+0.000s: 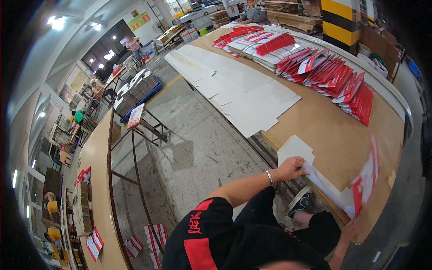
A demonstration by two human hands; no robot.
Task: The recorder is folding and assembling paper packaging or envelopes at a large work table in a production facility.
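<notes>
At the near edge of the brown table [330,135], my left hand [290,169] pinches the edge of a white die-cut paper sheet [296,148]. Its fingers are curled with the thumb on the paper. Farther right, my right hand [351,228] is at the lower end of a red and white printed sheet [368,180], its fingers closed at the edge and partly hidden. That sheet stands up off the table, its upper part smeared by motion. A white strip of paper [328,184] lies between my two hands.
White cut sheets [238,90] overlap along the table's left side. A long fanned row of red and white folded pieces [328,76] lies at the back right. A striped yellow and black pillar [339,22] stands behind. Another brown table [96,166] is at left; people work far off.
</notes>
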